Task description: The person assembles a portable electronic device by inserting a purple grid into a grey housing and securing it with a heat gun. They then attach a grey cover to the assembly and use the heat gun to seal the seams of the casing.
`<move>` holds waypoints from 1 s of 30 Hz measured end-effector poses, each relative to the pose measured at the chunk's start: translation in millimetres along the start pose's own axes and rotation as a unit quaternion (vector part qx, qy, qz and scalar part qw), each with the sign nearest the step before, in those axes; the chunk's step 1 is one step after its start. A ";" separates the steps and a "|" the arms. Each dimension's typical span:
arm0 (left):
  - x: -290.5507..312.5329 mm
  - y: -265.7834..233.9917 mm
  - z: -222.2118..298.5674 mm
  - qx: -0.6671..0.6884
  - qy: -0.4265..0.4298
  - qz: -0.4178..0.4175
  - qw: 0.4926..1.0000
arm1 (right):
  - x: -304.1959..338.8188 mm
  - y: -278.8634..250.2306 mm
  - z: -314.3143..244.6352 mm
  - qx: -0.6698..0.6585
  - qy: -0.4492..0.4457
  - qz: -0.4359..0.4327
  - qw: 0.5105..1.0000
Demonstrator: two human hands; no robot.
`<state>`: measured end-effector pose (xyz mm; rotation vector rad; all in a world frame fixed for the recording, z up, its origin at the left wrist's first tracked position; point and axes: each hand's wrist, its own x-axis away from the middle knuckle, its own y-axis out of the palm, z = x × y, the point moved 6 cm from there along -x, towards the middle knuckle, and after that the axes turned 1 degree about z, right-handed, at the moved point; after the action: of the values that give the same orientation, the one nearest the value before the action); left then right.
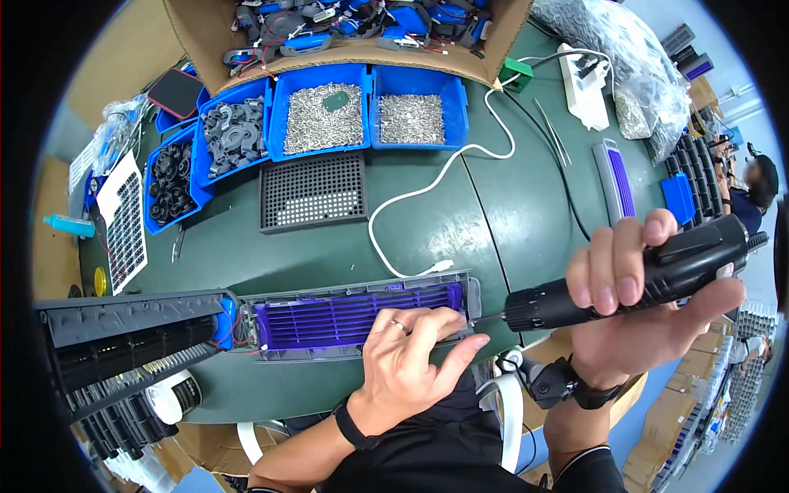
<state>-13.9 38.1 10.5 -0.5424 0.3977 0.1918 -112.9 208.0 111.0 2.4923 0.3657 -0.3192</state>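
A long grey housing with a purple slatted grille (316,316) lies across the near side of the table. My left hand (411,353) holds it down near its right end, the fingers bent over the grille and the thumb apart at the near edge. In my right hand (633,287) is a black electric screwdriver (538,306), held nearly level. Its bit (491,317) points left and meets the housing's right end; whether a screw sits there is hidden. Thin wires run from the housing's left end to a blue part (224,323) on a grey and black assembly (131,324).
Blue bins hold screws (325,119), grey parts (234,135) and black parts (171,182). A perforated tray (312,193) stands before them. A white cable (386,205) crosses the table. Behind is a cardboard box (353,67) of blue parts; another purple grille (616,181) lies right. A co-worker (749,189) is farther right.
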 end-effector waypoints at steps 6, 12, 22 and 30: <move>1.7 -1.3 0.7 -0.011 0.015 0.008 1.000 | 4.7 4.6 9.8 -0.003 -0.002 -0.008 1.000; 3.4 0.2 -0.5 -0.010 0.030 0.020 0.999 | 5.1 3.6 11.7 -0.007 0.009 -0.022 1.000; 2.6 1.0 0.0 -0.019 0.025 0.011 0.999 | 4.1 2.4 10.8 -0.007 0.019 -0.049 0.999; 1.6 1.1 1.1 -0.021 0.032 0.010 0.999 | 4.3 2.4 12.3 0.009 0.019 -0.051 0.998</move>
<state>-12.5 39.8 10.2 -0.5862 0.4617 0.2020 -109.9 199.7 101.2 2.5042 0.5087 -0.3178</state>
